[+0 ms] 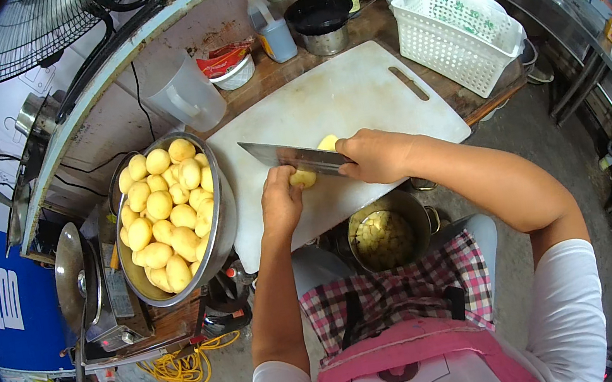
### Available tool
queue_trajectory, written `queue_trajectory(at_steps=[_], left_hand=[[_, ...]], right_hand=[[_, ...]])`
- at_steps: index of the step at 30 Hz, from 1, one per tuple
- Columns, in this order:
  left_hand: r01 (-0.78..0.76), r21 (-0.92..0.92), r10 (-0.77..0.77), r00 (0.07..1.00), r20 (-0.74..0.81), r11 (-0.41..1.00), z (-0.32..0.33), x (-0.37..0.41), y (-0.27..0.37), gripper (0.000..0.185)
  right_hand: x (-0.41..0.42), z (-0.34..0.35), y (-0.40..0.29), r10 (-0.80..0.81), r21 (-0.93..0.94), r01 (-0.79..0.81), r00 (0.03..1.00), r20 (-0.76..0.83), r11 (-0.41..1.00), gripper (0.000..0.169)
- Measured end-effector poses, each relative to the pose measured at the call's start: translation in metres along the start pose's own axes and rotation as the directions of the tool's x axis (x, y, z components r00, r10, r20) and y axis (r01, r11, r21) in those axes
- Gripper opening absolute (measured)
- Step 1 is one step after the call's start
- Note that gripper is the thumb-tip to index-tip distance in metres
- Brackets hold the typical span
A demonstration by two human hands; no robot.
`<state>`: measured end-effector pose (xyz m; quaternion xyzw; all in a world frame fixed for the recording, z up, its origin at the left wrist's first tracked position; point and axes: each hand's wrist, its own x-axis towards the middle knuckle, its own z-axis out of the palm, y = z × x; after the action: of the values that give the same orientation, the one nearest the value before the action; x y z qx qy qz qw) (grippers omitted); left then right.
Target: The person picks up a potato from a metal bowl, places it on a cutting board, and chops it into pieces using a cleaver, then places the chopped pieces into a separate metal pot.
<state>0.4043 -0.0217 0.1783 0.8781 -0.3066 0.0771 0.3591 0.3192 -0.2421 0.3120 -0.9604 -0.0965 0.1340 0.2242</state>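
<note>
My right hand (372, 155) grips the handle of a cleaver (295, 156), whose broad blade lies slantwise over a white plastic cutting board (340, 98). Under and beside the blade, the fingers of my left hand (282, 194) hold a peeled potato piece (302, 178). Another pale potato piece (328, 143) lies on the far side of the blade, partly hidden by it. Left of the board stands a large metal bowl (224, 202) heaped with peeled whole potatoes (159, 204). Below the board's near edge, a metal pot (420, 216) holds cut potato pieces (382, 234).
A clear plastic jug (186, 93), a white bowl with a red packet (234, 75), a bottle of bluish liquid (275, 34) and a small pot (326, 41) line the wall. A white perforated basket (448, 36) stands at the back right. A wok (71, 276) is at far left.
</note>
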Motion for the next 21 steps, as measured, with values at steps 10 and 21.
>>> queue_trajectory(at_steps=[10, 21], left_hand=[[0.119, 0.027, -0.118, 0.992, -0.034, 0.993, 0.008, -0.001, 0.015, 0.04], [-0.182, 0.136, 0.198, 0.973, -0.117, 0.974, 0.034, 0.016, 0.029, 0.044]], right_hand=[[0.028, 0.064, 0.014, 0.038, 0.078, -0.03, 0.995, -0.095, 0.996, 0.027], [0.002, 0.019, 0.037, 0.064, 0.147, -0.001, 0.903, -0.425, 0.989, 0.03]])
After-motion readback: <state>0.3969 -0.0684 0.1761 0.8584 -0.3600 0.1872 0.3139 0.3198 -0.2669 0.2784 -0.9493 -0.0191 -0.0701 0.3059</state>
